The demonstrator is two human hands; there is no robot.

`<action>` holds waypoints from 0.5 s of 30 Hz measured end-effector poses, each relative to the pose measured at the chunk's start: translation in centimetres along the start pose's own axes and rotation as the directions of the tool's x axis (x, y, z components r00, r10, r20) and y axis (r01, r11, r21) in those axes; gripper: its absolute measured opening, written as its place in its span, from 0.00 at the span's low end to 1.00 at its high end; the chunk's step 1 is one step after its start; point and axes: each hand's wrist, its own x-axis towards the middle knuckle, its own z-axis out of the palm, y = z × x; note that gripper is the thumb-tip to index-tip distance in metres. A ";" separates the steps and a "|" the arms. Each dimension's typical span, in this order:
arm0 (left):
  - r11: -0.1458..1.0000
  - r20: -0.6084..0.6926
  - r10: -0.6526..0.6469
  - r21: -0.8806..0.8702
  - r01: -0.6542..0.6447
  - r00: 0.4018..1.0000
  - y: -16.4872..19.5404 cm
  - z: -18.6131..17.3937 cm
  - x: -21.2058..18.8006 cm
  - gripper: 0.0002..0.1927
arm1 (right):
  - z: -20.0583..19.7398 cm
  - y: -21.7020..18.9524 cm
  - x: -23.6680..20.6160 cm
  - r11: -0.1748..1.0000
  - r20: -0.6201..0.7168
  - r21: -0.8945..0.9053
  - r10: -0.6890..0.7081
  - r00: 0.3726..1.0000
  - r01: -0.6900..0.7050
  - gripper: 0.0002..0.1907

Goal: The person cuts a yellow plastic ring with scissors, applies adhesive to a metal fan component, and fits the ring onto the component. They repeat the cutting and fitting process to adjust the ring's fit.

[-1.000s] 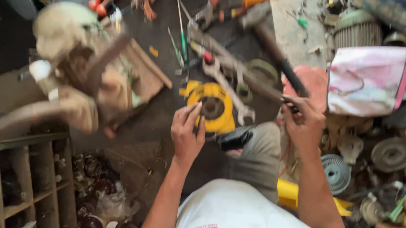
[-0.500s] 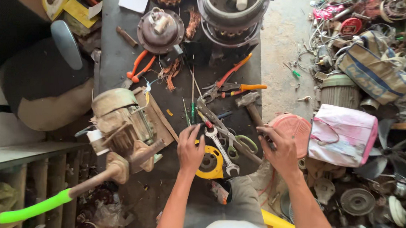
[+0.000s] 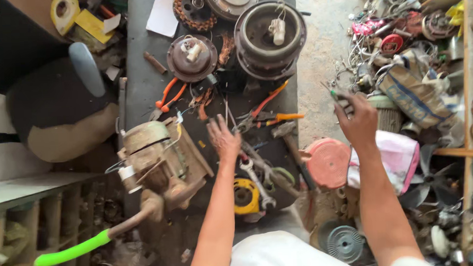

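Note:
My left hand [image 3: 223, 138] hovers with fingers spread over the dark work surface [image 3: 144, 94], just above a pile of wrenches [image 3: 255, 181] and beside orange-handled pliers [image 3: 270, 115]. An old rusty motor [image 3: 158, 157] lies to its left. My right hand [image 3: 357, 118] is raised over the concrete floor to the right, its fingers curled around a thin green-tipped tool [image 3: 333, 94]. Below that hand lie a red round cover [image 3: 325, 163] and a pink and white bag [image 3: 402, 157].
A large round motor housing [image 3: 269, 33] and a smaller end cap [image 3: 193, 58] sit at the far end. A yellow round tool [image 3: 244, 194] and a hammer [image 3: 287, 133] lie near me. Scrap parts fill the right side. A green-handled rod [image 3: 71, 252] crosses wooden shelves at left.
Both hands have reached forward, away from me. The right hand swung right over the floor, still gripping the thin tool. The left hand opened wider. The view steadied and tilted further ahead.

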 end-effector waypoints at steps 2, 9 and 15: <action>0.997 -0.057 -0.035 0.065 0.038 0.998 -0.1 1.4 2.3 0.51 | 2.5 2.9 5.9 0.945 -0.094 -0.109 -0.318 0.943 0.308 0.13; 0.961 0.048 -0.213 0.191 0.200 0.976 3.4 5.6 6.0 0.57 | 13.4 8.2 29.8 0.927 0.125 -0.109 -0.345 0.930 0.359 0.15; 0.929 0.093 -0.320 0.225 0.293 0.943 2.9 7.8 7.5 0.57 | 23.6 5.0 44.5 0.845 0.161 -0.091 -0.509 0.845 0.527 0.22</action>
